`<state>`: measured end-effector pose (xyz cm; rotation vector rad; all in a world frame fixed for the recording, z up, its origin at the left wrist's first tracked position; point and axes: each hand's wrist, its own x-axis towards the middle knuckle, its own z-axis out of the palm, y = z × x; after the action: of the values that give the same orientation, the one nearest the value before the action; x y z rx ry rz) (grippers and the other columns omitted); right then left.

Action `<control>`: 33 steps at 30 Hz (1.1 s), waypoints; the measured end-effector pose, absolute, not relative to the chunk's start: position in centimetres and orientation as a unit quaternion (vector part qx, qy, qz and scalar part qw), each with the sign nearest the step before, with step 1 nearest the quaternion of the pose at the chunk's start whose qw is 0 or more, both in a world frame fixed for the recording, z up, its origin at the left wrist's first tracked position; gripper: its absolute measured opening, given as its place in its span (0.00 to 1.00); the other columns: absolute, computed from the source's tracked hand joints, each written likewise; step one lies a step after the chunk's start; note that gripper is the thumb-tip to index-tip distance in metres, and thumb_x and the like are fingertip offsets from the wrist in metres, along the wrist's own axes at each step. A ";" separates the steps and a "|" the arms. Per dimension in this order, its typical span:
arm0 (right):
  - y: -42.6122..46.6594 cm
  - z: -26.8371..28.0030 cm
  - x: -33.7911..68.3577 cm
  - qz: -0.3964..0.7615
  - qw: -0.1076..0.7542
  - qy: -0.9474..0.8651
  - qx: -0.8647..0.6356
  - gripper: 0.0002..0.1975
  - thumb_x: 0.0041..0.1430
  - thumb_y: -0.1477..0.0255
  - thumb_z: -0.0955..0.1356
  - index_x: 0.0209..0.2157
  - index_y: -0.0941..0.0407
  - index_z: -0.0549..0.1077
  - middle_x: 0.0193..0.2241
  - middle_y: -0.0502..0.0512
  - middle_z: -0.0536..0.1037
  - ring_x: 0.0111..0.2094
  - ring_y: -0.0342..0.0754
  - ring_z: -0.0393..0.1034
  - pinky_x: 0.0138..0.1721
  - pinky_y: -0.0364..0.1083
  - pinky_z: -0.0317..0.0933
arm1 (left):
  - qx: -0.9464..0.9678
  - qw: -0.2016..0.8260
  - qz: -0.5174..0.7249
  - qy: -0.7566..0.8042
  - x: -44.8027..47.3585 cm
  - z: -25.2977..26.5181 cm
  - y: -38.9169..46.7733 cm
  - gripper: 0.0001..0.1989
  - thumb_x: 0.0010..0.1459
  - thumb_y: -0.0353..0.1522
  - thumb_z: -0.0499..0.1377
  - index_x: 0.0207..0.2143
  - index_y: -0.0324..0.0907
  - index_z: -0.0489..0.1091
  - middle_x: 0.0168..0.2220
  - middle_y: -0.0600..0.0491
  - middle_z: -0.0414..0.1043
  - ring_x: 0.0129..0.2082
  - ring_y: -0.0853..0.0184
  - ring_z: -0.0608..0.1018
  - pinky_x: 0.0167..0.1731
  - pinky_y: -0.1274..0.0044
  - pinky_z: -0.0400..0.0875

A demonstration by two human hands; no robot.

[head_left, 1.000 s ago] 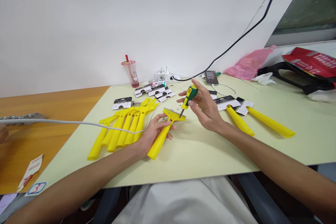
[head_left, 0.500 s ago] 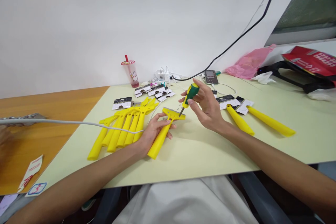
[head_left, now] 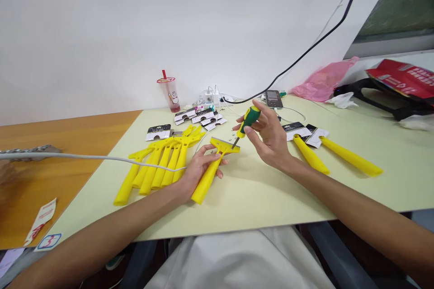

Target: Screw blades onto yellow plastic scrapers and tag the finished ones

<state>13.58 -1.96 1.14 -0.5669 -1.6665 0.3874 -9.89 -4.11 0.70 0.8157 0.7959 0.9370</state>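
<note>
My left hand [head_left: 200,168] is closed around the neck of a yellow scraper [head_left: 207,180], whose wide head with a metal blade edge points away from me. In my right hand [head_left: 270,137] is a green and yellow screwdriver [head_left: 250,118], pinched by the handle and tilted. Its tip meets the right end of the scraper's head, at a small screw. Left of my left hand lies a row of several yellow scraper handles [head_left: 162,167]. Small metal screws [head_left: 230,139] are scattered behind the scraper's head, partly hidden by my right hand.
Two yellow scrapers with card sleeves [head_left: 351,156] lie on the right. Black and white cards [head_left: 203,116], a cup with a straw [head_left: 171,95] and a phone [head_left: 273,99] stand or lie toward the wall. A grey cable [head_left: 111,159] crosses the left side.
The screwdriver handle has shifted slightly to the right along with my right hand, its tip still on the scraper's head. My left hand holds the scraper nearly unmoved.
</note>
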 end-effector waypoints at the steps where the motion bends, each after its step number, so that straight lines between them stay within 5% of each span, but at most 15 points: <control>1: -1.9 1.1 13.6 0.166 0.622 -0.724 -0.246 0.33 0.77 0.59 0.71 0.77 0.36 0.60 0.58 0.59 0.81 0.51 0.57 0.85 0.53 0.61 0.83 | 0.371 0.740 0.428 0.362 -9.9 0.7 -4.1 0.27 0.52 0.28 0.74 0.51 0.43 0.67 0.54 0.42 0.80 0.42 0.58 0.87 0.20 0.79 0.76; 33: -1.9 1.5 13.2 0.131 0.649 -0.701 -0.265 0.31 0.74 0.60 0.74 0.73 0.37 0.66 0.56 0.56 0.78 0.51 0.55 0.84 0.50 0.56 0.85 | 0.359 0.745 0.430 0.362 -9.9 0.7 -4.2 0.27 0.54 0.27 0.73 0.52 0.43 0.67 0.53 0.42 0.80 0.41 0.59 0.87 0.20 0.79 0.76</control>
<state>13.22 -1.85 1.48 -0.6033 -1.5925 0.2969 -9.88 -4.18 0.72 0.7870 0.7914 0.9404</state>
